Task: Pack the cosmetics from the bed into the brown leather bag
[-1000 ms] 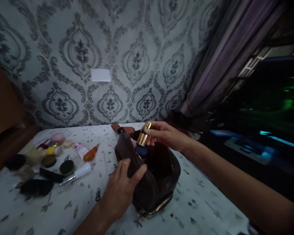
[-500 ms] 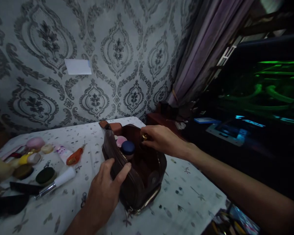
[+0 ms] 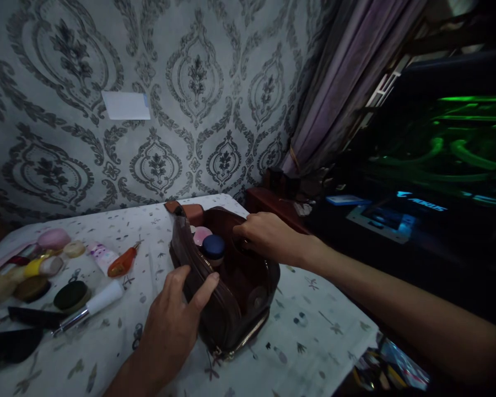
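A dark brown zippered bag [image 3: 227, 331] stands unzipped on the white patterned cloth. Inside, toward its left side, are a round pink item [image 3: 202, 236] and a jar with a blue lid [image 3: 213, 248]. My left hand [image 3: 176, 314] grips the bag's near left rim, thumb over the edge. At the far right rim, my right hand [image 3: 258, 234] reaches into the opening with its fingers curled; a small gold-coloured thing is barely visible under them, and the fingertips are in shadow.
Left on the table cloth [image 3: 119, 353] lie a white-handled brush [image 3: 103, 298], an orange item [image 3: 123, 261], a round dark green item [image 3: 71, 295], a pink item [image 3: 53, 239] and several other cosmetics. A dark computer case [image 3: 450, 149] glows green at the right.
My right hand has moved slightly left and lower into the bag, and the gold-coloured thing in its fingers is now mostly hidden. My left hand keeps its grip on the rim.
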`<state>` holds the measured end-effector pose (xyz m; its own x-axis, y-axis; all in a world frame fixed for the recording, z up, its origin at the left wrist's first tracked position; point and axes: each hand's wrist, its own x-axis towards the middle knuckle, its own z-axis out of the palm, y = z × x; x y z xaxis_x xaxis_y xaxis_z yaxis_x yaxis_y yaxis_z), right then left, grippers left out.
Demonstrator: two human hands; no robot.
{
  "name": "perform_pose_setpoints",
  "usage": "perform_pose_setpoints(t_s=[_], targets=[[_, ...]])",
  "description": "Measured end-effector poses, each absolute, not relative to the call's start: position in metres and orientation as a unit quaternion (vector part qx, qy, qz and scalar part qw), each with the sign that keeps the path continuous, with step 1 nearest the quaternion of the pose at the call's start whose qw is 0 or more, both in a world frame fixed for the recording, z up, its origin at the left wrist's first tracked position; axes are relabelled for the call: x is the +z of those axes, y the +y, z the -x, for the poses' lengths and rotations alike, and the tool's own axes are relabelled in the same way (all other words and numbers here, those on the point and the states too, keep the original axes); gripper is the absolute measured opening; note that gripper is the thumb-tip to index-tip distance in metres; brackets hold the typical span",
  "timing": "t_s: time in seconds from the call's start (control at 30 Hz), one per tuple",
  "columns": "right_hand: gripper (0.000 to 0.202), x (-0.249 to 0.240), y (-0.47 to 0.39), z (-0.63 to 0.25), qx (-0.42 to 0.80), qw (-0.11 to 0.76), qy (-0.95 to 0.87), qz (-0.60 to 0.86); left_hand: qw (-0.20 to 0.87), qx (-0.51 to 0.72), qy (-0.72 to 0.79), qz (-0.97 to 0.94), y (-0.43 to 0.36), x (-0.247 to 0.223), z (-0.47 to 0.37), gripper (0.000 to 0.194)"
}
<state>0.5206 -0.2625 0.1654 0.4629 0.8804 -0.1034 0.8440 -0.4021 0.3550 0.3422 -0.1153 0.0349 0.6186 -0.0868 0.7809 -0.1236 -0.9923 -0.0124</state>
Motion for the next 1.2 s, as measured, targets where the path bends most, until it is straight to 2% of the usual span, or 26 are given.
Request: perform_pose_setpoints(t_s=[0.33, 0.53, 0.73, 0.83, 0.93, 1.13, 1.2], targets=[[0.019, 0.158, -0.255, -0.526, 0.060, 0.196, 0.549, -0.810, 0.018, 0.431, -0.055, -0.901, -0.115, 0.033, -0.341, 0.056], [0.022, 0.173, -0.263, -0.521, 0.029, 0.176, 0.526, -0.832, 0.009, 0.431, -0.059, -0.900, -0.114, 0.035, -0.342, 0.056], [0.017, 0.175, -0.274, -0.516, 0.050, 0.091, 0.501, -0.859, 0.000, 0.425, -0.044, -0.904, -0.113, 0.032, -0.340, 0.062], [0.019, 0.163, -0.278, -0.513, 0.075, 0.045, 0.580, -0.810, 0.010, 0.421, -0.046, -0.906, -0.111, 0.030, -0.339, 0.064], [0.017, 0.151, -0.283, -0.511, 0.049, 0.014, 0.682, -0.730, 0.018, 0.416, -0.056, -0.908, -0.109, 0.030, -0.337, 0.064], [0.011, 0.130, -0.292, -0.513, 0.049, 0.123, 0.654, -0.745, 0.033, 0.385, -0.068, -0.920, -0.105, 0.031, -0.333, 0.058], [0.010, 0.121, -0.294, -0.515, 0.063, 0.135, 0.636, -0.757, 0.035, 0.389, -0.069, -0.918, -0.105, 0.032, -0.333, 0.056]])
